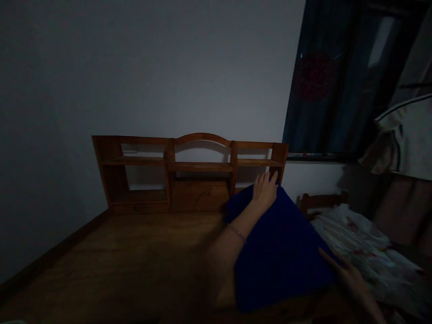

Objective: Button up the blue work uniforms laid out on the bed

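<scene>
A dark blue flat piece [280,252], cloth-like with fairly straight edges, lies over the right part of the wooden desk top [141,252]. Its far end reaches close to the shelf. My left hand [265,191] rests on that far end, palm down with the fingers stretched out; a thin bracelet circles its wrist. At the near right edge of the blue piece is my right hand [347,274], with a digit laid over the edge and the other fingers partly hidden. Dim light and blur hide the weave and any folds.
A wooden shelf unit [200,166] with open compartments stands at the back against the pale wall [189,67]. To the right are a dark window [337,81], a hanging white garment [411,139], a wooden chair back [322,200] and a flowered cloth heap [357,238].
</scene>
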`<state>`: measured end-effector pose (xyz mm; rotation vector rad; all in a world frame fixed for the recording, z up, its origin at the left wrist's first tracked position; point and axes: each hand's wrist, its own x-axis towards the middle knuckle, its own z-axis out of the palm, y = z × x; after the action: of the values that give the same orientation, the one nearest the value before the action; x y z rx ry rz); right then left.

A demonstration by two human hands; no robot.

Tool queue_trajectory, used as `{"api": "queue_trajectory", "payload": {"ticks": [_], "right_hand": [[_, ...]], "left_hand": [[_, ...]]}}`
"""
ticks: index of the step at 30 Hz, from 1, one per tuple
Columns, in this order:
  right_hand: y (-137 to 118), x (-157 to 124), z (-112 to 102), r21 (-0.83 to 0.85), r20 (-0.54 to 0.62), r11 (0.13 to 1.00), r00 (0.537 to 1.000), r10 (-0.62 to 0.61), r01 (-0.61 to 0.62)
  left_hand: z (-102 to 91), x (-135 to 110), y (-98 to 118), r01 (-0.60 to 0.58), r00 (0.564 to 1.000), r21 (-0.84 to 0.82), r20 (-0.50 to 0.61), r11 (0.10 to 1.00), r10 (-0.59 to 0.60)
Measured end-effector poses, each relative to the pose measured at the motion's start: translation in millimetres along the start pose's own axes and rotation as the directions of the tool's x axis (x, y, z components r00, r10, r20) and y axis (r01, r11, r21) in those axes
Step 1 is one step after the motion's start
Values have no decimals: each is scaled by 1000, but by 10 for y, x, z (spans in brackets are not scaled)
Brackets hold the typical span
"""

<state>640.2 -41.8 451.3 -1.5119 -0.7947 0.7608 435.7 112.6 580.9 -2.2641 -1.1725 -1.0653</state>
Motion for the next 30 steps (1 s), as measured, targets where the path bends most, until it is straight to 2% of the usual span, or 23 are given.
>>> {"api": "queue_trajectory", "payload": {"ticks": [2,4,6,7,9,12,14,17,19,21,22,23,25,26,28,30], "right_hand": [[374,379,-213,-177,-103,982,994,45,-63],[673,630,-331,-213,-115,976,993,17,-41],[848,733,-357,-187,-103,982,995,5,-25],[889,739,-347,-162,-92,987,996,7,-22],[914,705,-311,-126,-76,992,997,6,-15],[909,652,-269,-142,-95,990,995,-24,10],[929,655,-259,-177,-115,984,992,-42,21],[986,678,-266,-215,-121,976,990,-66,39],[994,654,-285,-277,-131,959,986,-103,64],[932,573,-299,-427,-160,895,964,-212,127],[865,515,-294,-530,-170,829,937,-307,176],[774,451,-274,-631,-170,740,889,-425,233],[531,334,-170,-770,-101,528,748,-656,359],[395,294,-83,-798,-46,435,678,-733,416],[149,276,150,-798,110,287,597,-795,530],[8,350,416,-767,287,160,556,-780,621]], "left_hand": [[494,-516,97,77,975,-90,216,993,-56],[847,-1023,104,105,920,-157,390,982,-36],[1025,-1386,58,189,876,-180,474,965,-84],[1053,-1497,33,217,869,-187,484,958,-102],[1008,-1608,5,251,866,-202,483,947,-127],[775,-1681,65,260,856,-233,505,937,-112],[560,-1789,160,230,855,-268,516,935,-62],[232,-2067,303,121,867,-336,495,934,66],[66,-2273,353,89,869,-337,486,937,92],[-32,-2456,359,96,873,-303,483,948,66],[-58,-2535,350,96,876,-283,479,954,54],[-71,-2605,338,84,879,-270,474,959,57],[-77,-2721,316,41,884,-248,460,968,81],[-76,-2766,309,17,888,-236,450,972,94],[-77,-2830,305,-19,897,-201,428,979,105],[-87,-2858,309,-39,909,-160,405,986,102]]}}
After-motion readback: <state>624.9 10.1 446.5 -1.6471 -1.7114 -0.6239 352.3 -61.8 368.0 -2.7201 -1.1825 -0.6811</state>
